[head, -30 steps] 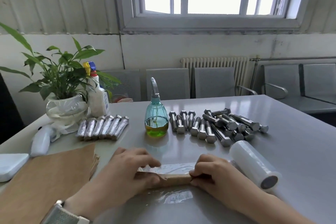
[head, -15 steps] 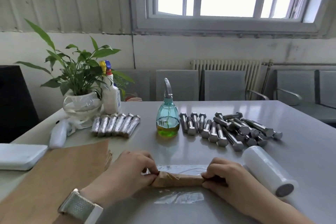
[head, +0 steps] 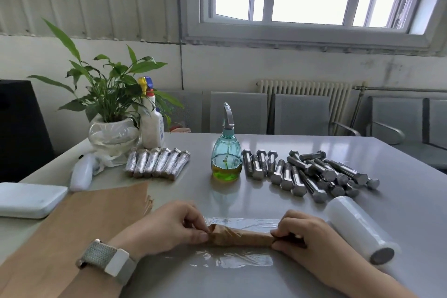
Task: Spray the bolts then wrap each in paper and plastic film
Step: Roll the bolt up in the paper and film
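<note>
Near the table's point(head: 278, 278) front edge, left hand point(head: 167, 227) and right hand point(head: 307, 237) pinched the paper-wrapped bolt's point(head: 242, 237) twisted ends over plastic film point(head: 232, 259).

A glossy grey bench point(head: 399, 201) carries everything. Far left stand a potted plant point(head: 113, 128) and a white spray bottle point(head: 152, 126), with six wrapped bolts point(head: 157, 164) beside them. At centre stands a teal spray bottle point(head: 226, 159), bare bolts point(head: 309, 174) to its right. Brown paper sheets point(head: 79, 225) lie near left, a film roll point(head: 360, 230) near right, a film sheet point(head: 237, 259) at the near edge.
</note>
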